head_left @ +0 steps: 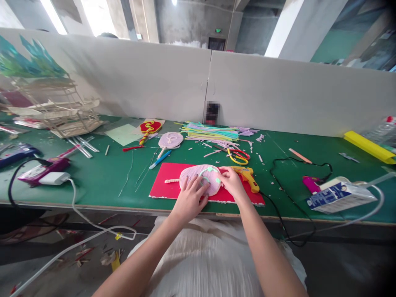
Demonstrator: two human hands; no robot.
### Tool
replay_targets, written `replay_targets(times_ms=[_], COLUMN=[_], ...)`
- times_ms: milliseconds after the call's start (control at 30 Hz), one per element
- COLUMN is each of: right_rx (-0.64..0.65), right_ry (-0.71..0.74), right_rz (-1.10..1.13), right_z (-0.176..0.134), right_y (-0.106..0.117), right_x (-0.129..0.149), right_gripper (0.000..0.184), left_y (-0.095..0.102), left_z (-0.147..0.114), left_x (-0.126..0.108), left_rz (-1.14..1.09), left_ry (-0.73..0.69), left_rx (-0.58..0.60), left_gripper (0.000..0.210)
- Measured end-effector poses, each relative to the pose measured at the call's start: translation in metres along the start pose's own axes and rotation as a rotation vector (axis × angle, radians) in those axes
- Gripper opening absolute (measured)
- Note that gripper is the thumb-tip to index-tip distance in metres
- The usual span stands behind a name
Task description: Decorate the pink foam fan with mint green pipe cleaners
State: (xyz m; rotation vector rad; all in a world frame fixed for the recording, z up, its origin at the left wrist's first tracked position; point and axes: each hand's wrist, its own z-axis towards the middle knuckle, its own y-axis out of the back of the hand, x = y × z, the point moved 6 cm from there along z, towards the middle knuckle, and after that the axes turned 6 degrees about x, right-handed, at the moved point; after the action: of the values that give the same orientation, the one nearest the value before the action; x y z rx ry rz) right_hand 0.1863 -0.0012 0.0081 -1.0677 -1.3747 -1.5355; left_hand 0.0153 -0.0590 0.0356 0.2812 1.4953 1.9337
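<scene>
Fingers spread, the left hand [191, 198] lies across a lilac fan [191, 170] on a red board [163, 171], while the right hand [230, 181] bunches its fingertips at the rim (whether they pinch anything cannot be told). Body and handle [172, 181] look formed, with mint-green trim [210, 168] on the face; how much decorating remains is unclear.
</scene>
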Motion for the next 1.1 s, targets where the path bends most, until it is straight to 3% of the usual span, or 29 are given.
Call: replay_targets(times_ms=[167,367,567,900,1100], right_rx=[0.090,0.161,0.074,-0.009,-0.063], right_ry=[-0.133,-0.088,-0.070,-0.234,-0.120], right_rz=[0.129,0.161,0.235,0.316,0.233], right_z=[-0.004,-0.010,-0.019,-0.023,-0.023], right_y=[-0.007,-0.013,-0.012,-0.017,-0.017], right_x=[-0.008,-0.002,-0.002,-0.016,-0.017], right_gripper=[0.036,0.027,0.029,0.023,0.017], left_y=[0.003,0.005,-0.001,0.000,0.001], left_z=[-0.002,-0.005,-0.007,0.003,0.004], left_x=[-0.002,-0.005,-0.007,-0.001,0.005], left_rz=[-0.010,0.000,0.022,0.017,0.020], left_ry=[-0.040,-0.050,-0.027,0.025,0.036], left_rx=[-0.008,-0.037,-0.047,0.002,-0.010], left_gripper=[0.034,0.032,0.036,0.038,0.038])
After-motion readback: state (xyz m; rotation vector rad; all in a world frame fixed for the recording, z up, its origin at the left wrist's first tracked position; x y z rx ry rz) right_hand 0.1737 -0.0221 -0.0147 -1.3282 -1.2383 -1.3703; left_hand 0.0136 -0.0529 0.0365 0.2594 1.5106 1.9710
